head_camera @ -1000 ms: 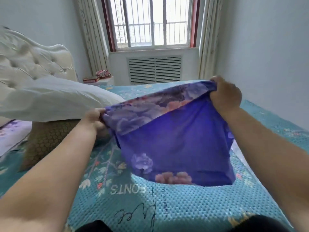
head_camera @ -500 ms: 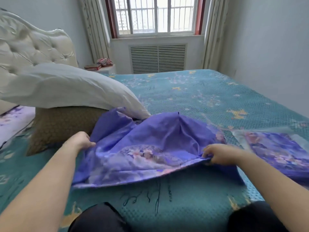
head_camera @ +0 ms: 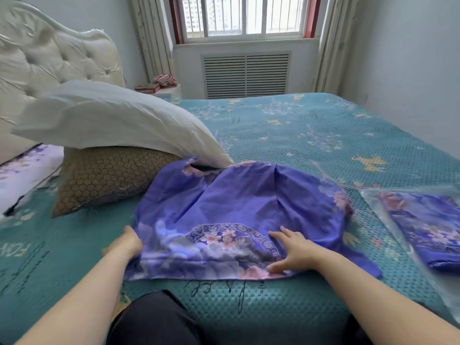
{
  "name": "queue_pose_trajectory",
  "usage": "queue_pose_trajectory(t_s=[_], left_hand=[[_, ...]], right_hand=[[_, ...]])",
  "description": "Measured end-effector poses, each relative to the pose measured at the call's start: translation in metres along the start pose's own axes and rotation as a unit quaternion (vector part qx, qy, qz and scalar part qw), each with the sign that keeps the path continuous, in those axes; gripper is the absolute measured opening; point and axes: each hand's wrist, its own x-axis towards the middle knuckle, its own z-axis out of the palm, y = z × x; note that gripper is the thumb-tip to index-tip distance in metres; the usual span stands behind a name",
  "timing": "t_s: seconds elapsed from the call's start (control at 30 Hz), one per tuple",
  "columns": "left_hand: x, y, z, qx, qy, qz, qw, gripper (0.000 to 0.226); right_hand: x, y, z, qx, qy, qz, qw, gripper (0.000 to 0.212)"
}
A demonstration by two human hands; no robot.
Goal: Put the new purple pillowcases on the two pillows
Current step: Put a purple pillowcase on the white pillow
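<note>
A purple floral pillowcase [head_camera: 239, 210] lies spread on the teal bed cover in front of me. My right hand [head_camera: 293, 247] rests flat on its near right part, fingers spread. My left hand [head_camera: 127, 242] touches its near left edge; the fingers are blurred. A white pillow [head_camera: 107, 115] lies on top of a brown patterned pillow [head_camera: 107, 178] at the left. A second purple pillowcase [head_camera: 428, 225] sits folded in a clear plastic bag at the right.
The teal bed cover [head_camera: 311, 135] stretches to the far wall. A cream tufted headboard [head_camera: 49, 53] stands at the left. A bedside table with red items [head_camera: 159, 87] is under the window. A pale floral cloth [head_camera: 22, 175] lies at far left.
The pillowcase went from held up in the air to lying flat on the bed. My right hand has let go of its edge and now lies open on it.
</note>
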Motion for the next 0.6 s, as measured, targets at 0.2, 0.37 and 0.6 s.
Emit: queue_pose_trajectory(t_s=[0.2, 0.37, 0.6], left_hand=[[0.028, -0.016, -0.048, -0.040, 0.028, 0.034, 0.998, 0.060], [0.045, -0.057, -0.057, 0.107, -0.028, -0.028, 0.993, 0.064], [0.002, 0.028, -0.031, 0.162, 0.055, 0.129, 0.977, 0.055]], right_hand=[[0.015, -0.012, 0.004, 0.183, 0.105, 0.079, 0.974, 0.068], [0.004, -0.024, -0.007, 0.301, -0.116, -0.032, 0.946, 0.024], [0.050, -0.044, -0.006, 0.488, 0.108, 0.083, 0.862, 0.015]])
